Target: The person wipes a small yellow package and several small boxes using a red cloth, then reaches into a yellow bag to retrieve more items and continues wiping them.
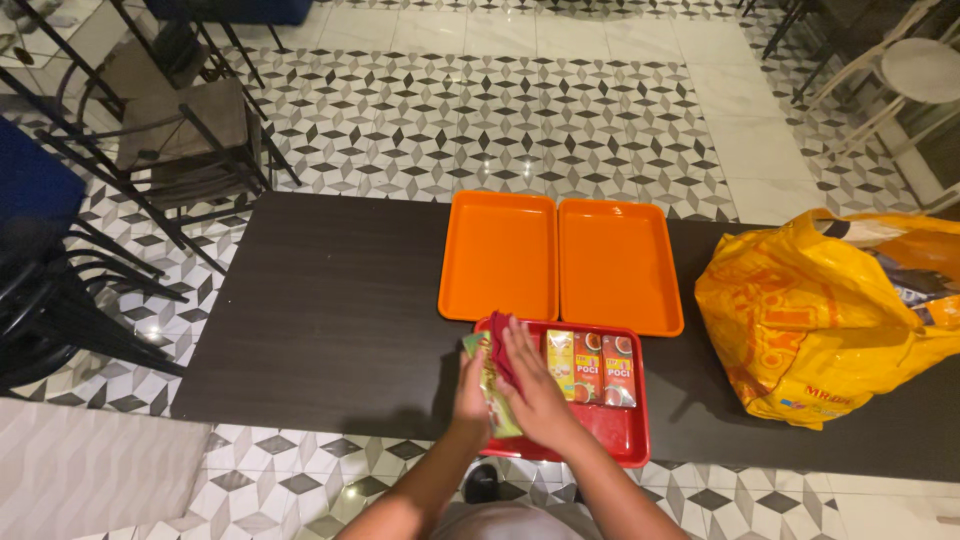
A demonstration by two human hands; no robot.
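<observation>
A red tray [620, 440] lies at the near edge of the dark table [330, 310]. Three small packets [590, 368], yellow and red, lie side by side in it. My left hand [470, 395] holds a green packet [492, 395] upright at the tray's left end. My right hand [535, 385] lies flat over that packet and a dark red packet [500, 345] beside it, fingers together; whether it grips either is unclear.
Two empty orange trays [498, 255] [618, 265] sit side by side behind the red one. A full yellow plastic bag [820, 320] stands at the table's right. Black metal chairs [160, 140] stand left, on the patterned tile floor.
</observation>
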